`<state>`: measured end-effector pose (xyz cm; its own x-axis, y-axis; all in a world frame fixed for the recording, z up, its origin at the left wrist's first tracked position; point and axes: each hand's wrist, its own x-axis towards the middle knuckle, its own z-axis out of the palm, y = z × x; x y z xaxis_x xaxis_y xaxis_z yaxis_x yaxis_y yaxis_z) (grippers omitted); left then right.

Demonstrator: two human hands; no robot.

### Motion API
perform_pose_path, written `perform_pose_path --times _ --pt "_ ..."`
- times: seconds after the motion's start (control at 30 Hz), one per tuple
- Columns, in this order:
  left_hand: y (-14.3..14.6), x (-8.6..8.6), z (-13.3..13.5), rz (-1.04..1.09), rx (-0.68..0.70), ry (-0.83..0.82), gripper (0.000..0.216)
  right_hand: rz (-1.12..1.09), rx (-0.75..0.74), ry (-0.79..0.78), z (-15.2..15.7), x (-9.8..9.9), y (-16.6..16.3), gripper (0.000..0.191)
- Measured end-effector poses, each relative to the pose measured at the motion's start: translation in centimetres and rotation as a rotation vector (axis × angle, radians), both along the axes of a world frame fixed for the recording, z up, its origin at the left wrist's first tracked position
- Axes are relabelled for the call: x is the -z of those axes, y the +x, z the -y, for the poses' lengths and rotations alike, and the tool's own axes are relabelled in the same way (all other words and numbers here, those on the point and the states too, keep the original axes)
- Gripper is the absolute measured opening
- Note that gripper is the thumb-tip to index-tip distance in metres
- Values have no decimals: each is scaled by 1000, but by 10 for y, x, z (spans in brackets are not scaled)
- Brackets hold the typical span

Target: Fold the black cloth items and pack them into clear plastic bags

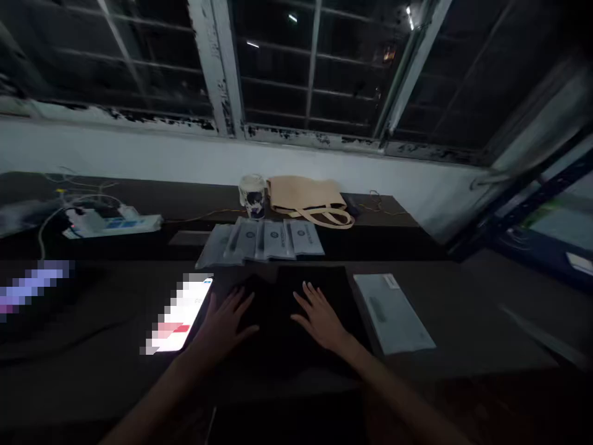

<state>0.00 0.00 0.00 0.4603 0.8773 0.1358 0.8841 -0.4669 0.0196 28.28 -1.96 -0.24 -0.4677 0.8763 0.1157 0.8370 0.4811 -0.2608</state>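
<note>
Head view: the left hand point(227, 324) and right hand point(320, 320) lie flat, fingers spread, on a black cloth point(282, 352) at the near middle of the bench point(463, 334). A lit phone point(180, 318) lies just left of it, a white packet point(393, 312) just right.

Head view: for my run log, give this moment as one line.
left hand: open, flat on black cloth | right hand: same | lit phone: left of cloth | white packet: right of cloth

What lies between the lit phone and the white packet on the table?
Head view: a black cloth, with the left hand and right hand flat on it.
</note>
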Motion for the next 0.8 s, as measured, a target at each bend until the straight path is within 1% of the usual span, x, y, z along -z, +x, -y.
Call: perform_pose_path --times 0.07,0.13,0.17,0.23,0.3,0.33,0.43,0.5,0.6,0.73,0.8 --pt "16 -4 11 49 33 49 56 2 44 46 0 -4 -5 60" --pt "31 -5 24 83 89 50 51 8 78 83 8 -6 -5 61" --pt "37 -4 30 99 142 27 53 12 99 101 15 -6 -2 62" --pt "43 -1 41 108 228 -44 67 24 119 119 34 -4 10 67" --pt "40 2 47 100 233 -110 83 44 96 99 53 -1 27 73" --pt "36 2 48 98 221 -137 88 54 80 77 61 0 35 75" --pt "22 -1 47 100 191 -195 91 65 53 8 72 0 53 78" --pt "17 -2 44 99 189 -216 92 56 53 -15 71 -1 57 82" --pt "20 -2 42 102 200 -201 89 35 67 -26 63 -3 58 84" --pt "32 1 38 105 251 -128 80 32 145 35 47 1 60 84" --pt "34 1 36 110 282 -123 81 57 139 54 40 3 63 84"
